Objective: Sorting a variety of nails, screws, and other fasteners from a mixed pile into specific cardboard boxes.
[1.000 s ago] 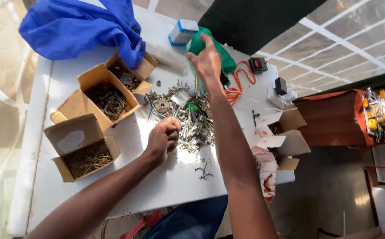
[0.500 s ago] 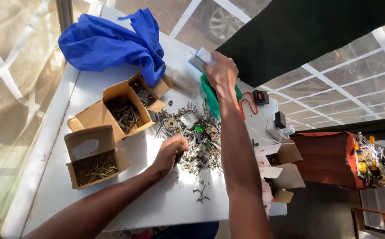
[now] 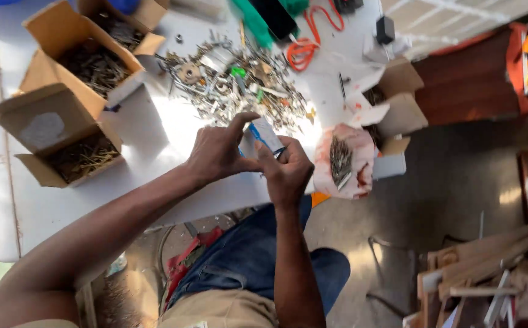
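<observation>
Head view shows a small blue-and-white box (image 3: 265,133) at frame centre, long axis tilted upper-left to lower-right, pinched between left hand (image 3: 218,152) and right hand (image 3: 288,170), above the bench (image 3: 154,130) edge.

There is one camera, worn on the person's head. It looks almost straight down from above. The left hand (image 3: 215,152) and right hand (image 3: 288,170) sit close, near the middle of the view. The white table (image 3: 154,140) fills the top and left side. The floor (image 3: 446,200) shows farther down on the right. The person's own lap is at the bottom.
</observation>
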